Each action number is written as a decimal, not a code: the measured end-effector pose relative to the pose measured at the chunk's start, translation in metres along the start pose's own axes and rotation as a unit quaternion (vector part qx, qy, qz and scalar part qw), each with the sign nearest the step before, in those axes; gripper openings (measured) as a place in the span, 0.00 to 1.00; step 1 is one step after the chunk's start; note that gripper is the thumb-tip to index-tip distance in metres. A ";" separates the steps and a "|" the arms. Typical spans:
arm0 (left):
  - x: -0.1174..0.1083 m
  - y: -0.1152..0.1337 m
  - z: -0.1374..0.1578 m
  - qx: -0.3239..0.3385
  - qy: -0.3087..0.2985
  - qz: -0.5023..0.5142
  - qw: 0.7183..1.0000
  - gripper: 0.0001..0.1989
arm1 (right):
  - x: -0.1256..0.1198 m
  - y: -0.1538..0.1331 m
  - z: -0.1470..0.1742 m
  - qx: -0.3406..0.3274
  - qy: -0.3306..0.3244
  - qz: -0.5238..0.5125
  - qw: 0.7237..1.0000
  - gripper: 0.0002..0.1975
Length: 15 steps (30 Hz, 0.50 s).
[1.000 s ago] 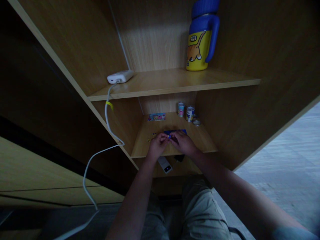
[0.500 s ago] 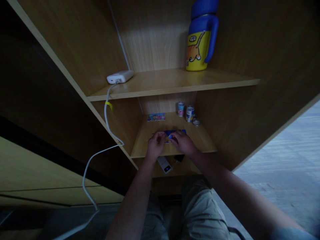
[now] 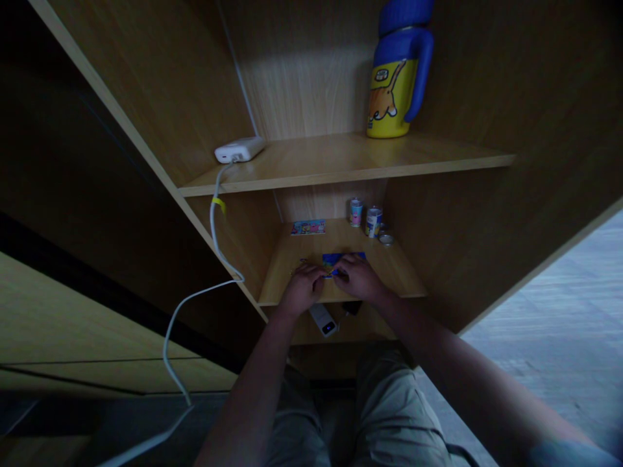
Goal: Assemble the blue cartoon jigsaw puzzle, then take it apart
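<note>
On the lower shelf my left hand [image 3: 304, 287] reaches in with bent fingers pinched together beside the card; what they hold, if anything, is hidden. Close to its right, my right hand [image 3: 359, 277] pinches a small blue piece [image 3: 334, 273] between thumb and forefinger, too small to make out in detail. Beneath both hands lies a blue printed card [image 3: 331, 258], partly covered by the fingers. Tiny loose bits [image 3: 302, 261] lie just behind my left hand.
Behind stand a colourful card [image 3: 308, 227], a pink-and-blue can [image 3: 355, 213], another small can [image 3: 373, 222] and a round lid [image 3: 386, 240]. A yellow-blue mug [image 3: 396, 81] and white charger [image 3: 239, 150] sit above; its cable [image 3: 170, 318] hangs left. Below lies a power bank [image 3: 323, 320].
My left hand has turned palm-down and its fingers have come lower, nearer to the card. My right hand keeps the blue piece, now lower against the card. The view has shifted slightly.
</note>
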State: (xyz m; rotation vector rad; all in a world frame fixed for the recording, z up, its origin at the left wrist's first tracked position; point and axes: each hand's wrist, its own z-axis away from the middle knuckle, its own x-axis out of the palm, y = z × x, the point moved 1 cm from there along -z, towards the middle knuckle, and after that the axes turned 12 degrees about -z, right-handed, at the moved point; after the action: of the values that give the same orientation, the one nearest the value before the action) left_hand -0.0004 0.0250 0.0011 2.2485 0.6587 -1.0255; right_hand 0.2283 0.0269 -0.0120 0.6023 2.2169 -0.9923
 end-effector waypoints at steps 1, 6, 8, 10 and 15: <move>0.001 0.000 0.000 0.002 -0.007 0.008 1.000 0.16 | 0.000 0.000 0.000 0.003 -0.001 0.002 1.000 0.06; 0.002 0.000 0.001 -0.008 -0.007 0.040 0.999 0.16 | 0.002 0.002 0.000 0.003 -0.013 0.008 1.000 0.07; 0.003 0.000 0.001 -0.008 -0.006 0.049 0.999 0.17 | 0.003 0.002 0.000 0.000 -0.015 0.009 1.000 0.08; 0.003 0.001 0.002 -0.006 -0.010 0.049 0.999 0.17 | 0.002 0.002 0.000 -0.001 -0.013 0.009 1.000 0.10; 0.004 0.001 0.002 -0.001 -0.022 0.035 0.999 0.17 | 0.000 0.000 0.001 -0.015 -0.015 -0.003 1.000 0.10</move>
State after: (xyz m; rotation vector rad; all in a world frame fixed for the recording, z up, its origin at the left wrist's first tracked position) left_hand 0.0019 0.0234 -0.0032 2.2241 0.5574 -1.0373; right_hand 0.2286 0.0262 -0.0125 0.5642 2.2048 -0.9640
